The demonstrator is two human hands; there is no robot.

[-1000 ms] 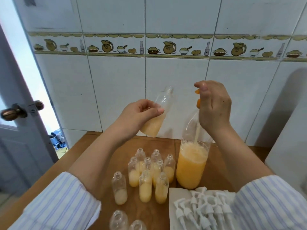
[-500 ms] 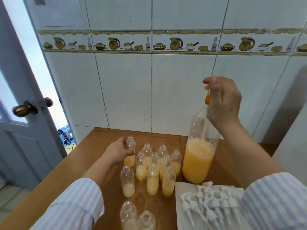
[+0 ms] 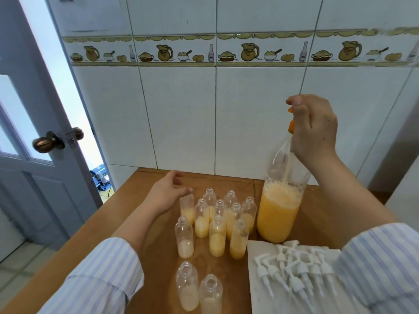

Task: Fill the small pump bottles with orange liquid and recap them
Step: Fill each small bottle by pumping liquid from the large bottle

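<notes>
Several small clear bottles (image 3: 217, 232), uncapped and partly filled with pale orange liquid, stand grouped on the wooden table (image 3: 145, 225). Two more small bottles (image 3: 197, 288) stand at the near edge. My left hand (image 3: 165, 196) hovers with relaxed fingers beside the leftmost back bottle (image 3: 187, 209), thumb tip over its mouth. A large clear bottle (image 3: 280, 214), about half full of orange liquid, stands to the right. My right hand (image 3: 314, 130) grips the orange pump head (image 3: 291, 126) on top of it. White pump caps (image 3: 294, 268) lie in a pile.
The caps rest on a white sheet (image 3: 254, 288) at the near right. A tiled wall (image 3: 181, 114) closes the back of the table. A blue door with a brass knob (image 3: 45, 142) stands open at the left. A white surface (image 3: 405, 200) borders the right.
My left hand lowered the small bottle from beside the pump spout, set it at the left of the group and let it go. My right hand stayed on the pump.
</notes>
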